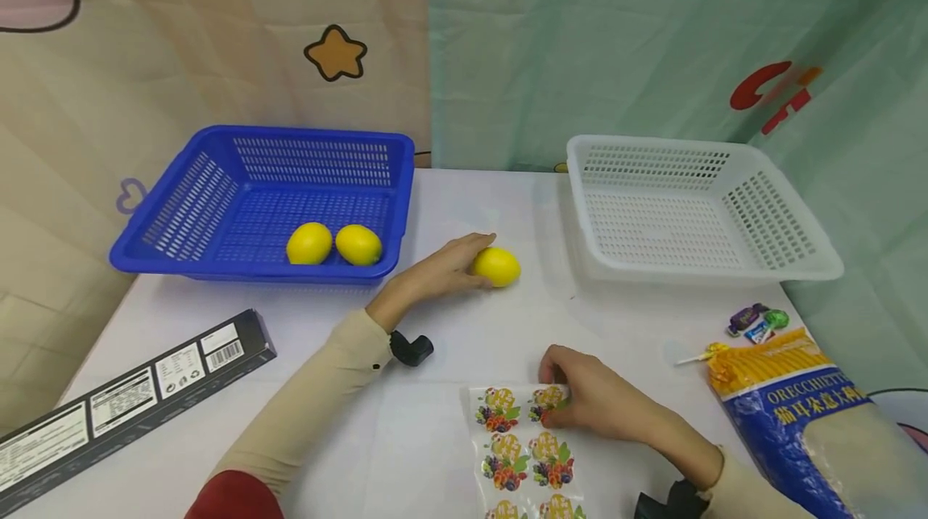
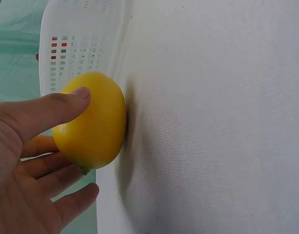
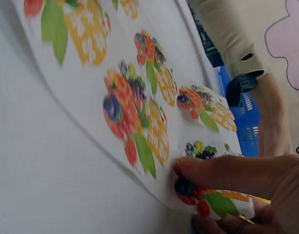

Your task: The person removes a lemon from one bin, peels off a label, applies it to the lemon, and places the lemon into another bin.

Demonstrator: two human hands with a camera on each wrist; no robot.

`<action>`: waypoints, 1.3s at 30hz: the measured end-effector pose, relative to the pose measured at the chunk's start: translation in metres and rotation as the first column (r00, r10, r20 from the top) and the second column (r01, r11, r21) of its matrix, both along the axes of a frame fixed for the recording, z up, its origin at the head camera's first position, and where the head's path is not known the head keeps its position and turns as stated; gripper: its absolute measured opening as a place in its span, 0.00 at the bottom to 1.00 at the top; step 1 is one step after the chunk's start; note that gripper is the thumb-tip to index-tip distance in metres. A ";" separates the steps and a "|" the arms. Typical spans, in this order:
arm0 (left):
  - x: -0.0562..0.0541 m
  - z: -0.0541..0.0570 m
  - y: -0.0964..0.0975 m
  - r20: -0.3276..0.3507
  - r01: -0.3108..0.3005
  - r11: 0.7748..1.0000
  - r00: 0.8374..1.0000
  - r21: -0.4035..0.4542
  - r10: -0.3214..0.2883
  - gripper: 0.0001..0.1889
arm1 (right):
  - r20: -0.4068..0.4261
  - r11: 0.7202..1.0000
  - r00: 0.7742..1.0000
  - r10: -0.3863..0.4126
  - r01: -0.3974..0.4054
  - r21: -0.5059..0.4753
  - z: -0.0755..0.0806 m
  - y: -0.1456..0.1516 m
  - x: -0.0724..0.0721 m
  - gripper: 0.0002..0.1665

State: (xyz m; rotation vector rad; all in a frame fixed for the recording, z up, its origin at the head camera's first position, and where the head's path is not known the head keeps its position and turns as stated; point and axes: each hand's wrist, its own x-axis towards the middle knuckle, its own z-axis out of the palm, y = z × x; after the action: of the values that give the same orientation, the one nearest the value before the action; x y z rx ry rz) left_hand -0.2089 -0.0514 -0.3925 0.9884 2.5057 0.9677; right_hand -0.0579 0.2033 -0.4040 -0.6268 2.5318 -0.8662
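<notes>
White table (image 1: 449, 317): left grip (image 1: 444, 267) holds a lemon (image 1: 499, 267) (right grip (image 1: 607, 400) pinches a sticker sheet (image 1: 526, 454)).

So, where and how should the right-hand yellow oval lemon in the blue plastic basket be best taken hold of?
Probably around the rounded middle of the right-hand lemon, from above: its top is uncovered, the blue basket walls off its near side, and another lemon lies to its left.
</notes>
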 end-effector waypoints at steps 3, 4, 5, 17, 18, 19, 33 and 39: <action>0.001 0.000 0.000 0.000 0.011 1.000 1.000 -0.002 -0.011 0.38 | 0.112 0.984 0.991 -0.069 0.086 -0.156 0.001 0.003 -0.005 0.28; 0.001 0.000 0.000 -0.003 0.018 1.000 1.000 -0.002 -0.018 0.38 | 0.143 0.972 0.986 -0.090 0.118 -0.205 0.001 0.005 -0.007 0.29; 0.001 0.000 0.000 -0.005 0.023 1.000 1.000 -0.003 -0.023 0.38 | 0.181 0.956 0.977 -0.113 0.157 -0.249 0.002 0.007 -0.009 0.29; 0.004 0.002 -0.001 -0.018 0.003 1.000 1.000 -0.002 -0.004 0.38 | 0.384 0.790 0.902 -0.198 0.379 -0.482 0.028 0.016 -0.025 0.23; 0.005 0.004 -0.002 -0.021 -0.002 1.000 1.000 0.005 0.002 0.37 | 0.375 0.789 0.905 -0.202 0.378 -0.484 0.030 0.016 -0.025 0.23; 0.006 0.006 -0.002 -0.024 -0.005 1.000 1.000 0.017 0.005 0.37 | 0.367 0.788 0.908 -0.203 0.374 -0.489 0.031 0.015 -0.026 0.23; 0.049 0.080 -0.014 -0.045 0.145 0.917 0.989 0.371 -0.139 0.12 | 0.198 0.795 0.954 -0.227 0.298 -0.527 0.054 0.016 -0.025 0.19; 0.060 0.084 -0.012 -0.053 0.210 0.930 0.978 0.303 -0.203 0.11 | 0.151 0.789 0.971 -0.188 0.240 -0.566 0.056 0.014 -0.025 0.17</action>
State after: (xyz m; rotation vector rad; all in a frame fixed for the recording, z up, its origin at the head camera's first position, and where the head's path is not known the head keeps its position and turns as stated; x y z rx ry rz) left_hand -0.1491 -0.0635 -0.3088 1.3286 2.2483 1.3090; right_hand -0.0831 0.2173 -0.3482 -0.4533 2.2675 -1.7501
